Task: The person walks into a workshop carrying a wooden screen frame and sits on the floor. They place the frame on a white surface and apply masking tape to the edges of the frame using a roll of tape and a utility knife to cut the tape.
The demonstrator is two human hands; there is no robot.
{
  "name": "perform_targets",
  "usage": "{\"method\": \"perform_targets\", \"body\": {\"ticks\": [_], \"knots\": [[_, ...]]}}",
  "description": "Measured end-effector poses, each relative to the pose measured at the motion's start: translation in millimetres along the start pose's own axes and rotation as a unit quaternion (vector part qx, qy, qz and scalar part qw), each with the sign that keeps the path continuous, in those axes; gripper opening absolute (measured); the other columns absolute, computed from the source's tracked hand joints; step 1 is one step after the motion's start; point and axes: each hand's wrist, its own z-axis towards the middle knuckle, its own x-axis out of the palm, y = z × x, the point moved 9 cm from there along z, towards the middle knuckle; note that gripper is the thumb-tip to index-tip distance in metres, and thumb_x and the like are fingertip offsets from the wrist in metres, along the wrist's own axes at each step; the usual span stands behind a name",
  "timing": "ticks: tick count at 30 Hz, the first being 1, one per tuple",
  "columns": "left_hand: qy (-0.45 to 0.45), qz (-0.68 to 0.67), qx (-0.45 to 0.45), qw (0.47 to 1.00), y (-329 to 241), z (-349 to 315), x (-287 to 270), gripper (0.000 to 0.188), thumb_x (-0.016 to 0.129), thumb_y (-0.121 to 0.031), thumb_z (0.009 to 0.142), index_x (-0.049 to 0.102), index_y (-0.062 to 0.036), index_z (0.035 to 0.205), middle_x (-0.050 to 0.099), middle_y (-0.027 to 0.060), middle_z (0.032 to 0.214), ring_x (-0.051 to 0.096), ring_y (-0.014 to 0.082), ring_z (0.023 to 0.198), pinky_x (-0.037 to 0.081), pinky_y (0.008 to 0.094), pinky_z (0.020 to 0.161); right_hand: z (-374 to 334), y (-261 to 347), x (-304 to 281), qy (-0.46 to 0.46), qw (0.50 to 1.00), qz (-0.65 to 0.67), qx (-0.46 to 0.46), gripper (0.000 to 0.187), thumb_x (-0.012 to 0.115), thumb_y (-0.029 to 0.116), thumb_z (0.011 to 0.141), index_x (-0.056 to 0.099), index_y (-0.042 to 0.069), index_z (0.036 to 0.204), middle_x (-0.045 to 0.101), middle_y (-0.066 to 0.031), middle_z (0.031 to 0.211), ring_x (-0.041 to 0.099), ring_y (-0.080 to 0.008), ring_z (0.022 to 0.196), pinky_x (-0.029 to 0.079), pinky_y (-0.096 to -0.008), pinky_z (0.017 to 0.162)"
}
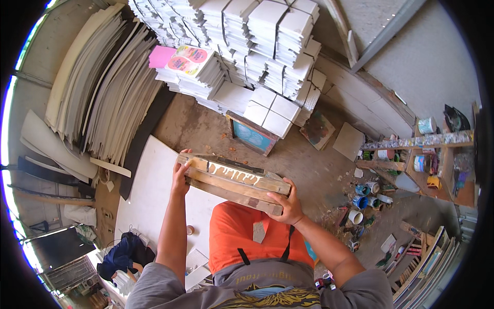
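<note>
In front of my body, at waist height, I hold a wooden screen-printing frame seen nearly edge-on. Its worn bars carry white paint marks, and whether it is one frame or two together I cannot tell. My left hand is closed round its left end. At the right end, my right hand grips the corner, thumb on top. Beyond it, a similar frame with a blue mesh leans against stacked white sheets on the floor.
Tall strapped stacks of sheets stand ahead. Bent boards lean at the left, beside a white table. Paint pots and shelves are on the right; frames stand lower right. Another person bends at lower left.
</note>
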Motion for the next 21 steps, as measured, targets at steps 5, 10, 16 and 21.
{"method": "perform_targets", "body": {"ticks": [5, 10, 16, 21], "knots": [[0.013, 0.031, -0.022, 0.999, 28.2, 85.6, -0.2, 0.065, 0.070, -0.020, 0.091, 0.048, -0.0061, 0.151, 0.051, 0.0107, 0.155, 0.052, 0.0265, 0.138, 0.043, 0.0394, 0.114, 35.8, -63.4, 37.1, -0.013, 1.000, -0.005, 0.026, 0.074, 0.091, 0.023, 0.066, 0.064, 0.018, 0.135, 0.071, -0.0093, 0.129, 0.028, -0.0516, 0.145, 0.041, -0.0571, 0.114], [0.012, 0.035, -0.054, 0.998, 83.2, 166.2, -30.4, 0.064, 0.073, -0.019, 0.089, 0.052, -0.0064, 0.148, 0.056, 0.0087, 0.148, 0.056, 0.0233, 0.131, 0.044, 0.0379, 0.110, 63.1, -132.0, 88.7, -0.007, 0.998, -0.032, 0.058, 0.080, 0.095, 0.021, 0.062, 0.060, 0.020, 0.134, 0.028, -0.0326, 0.152, 0.033, -0.0516, 0.143, 0.049, -0.0550, 0.107], [0.030, 0.060, -0.082, 0.994, 155.1, 254.0, -43.6, 0.064, 0.075, -0.018, 0.087, 0.056, -0.0060, 0.147, 0.062, 0.0075, 0.136, 0.060, 0.0210, 0.122, 0.046, 0.0357, 0.105, 71.3, -225.9, 151.8, -0.024, 0.992, -0.012, 0.126, 0.084, 0.095, 0.023, 0.062, 0.057, 0.026, 0.137, 0.026, -0.0312, 0.153, 0.032, -0.0534, 0.143, 0.042, -0.0569, 0.111], [0.047, 0.063, -0.108, 0.991, 201.4, 309.0, -50.0, 0.065, 0.075, -0.021, 0.087, 0.056, -0.0082, 0.149, 0.065, 0.0062, 0.120, 0.061, 0.0177, 0.108, 0.047, 0.0318, 0.095, 83.4, -275.6, 185.7, -0.039, 0.988, -0.018, 0.145, 0.086, 0.095, 0.022, 0.065, 0.052, 0.028, 0.140, 0.020, -0.0309, 0.156, 0.035, -0.0540, 0.141, 0.046, -0.0568, 0.109]]}}
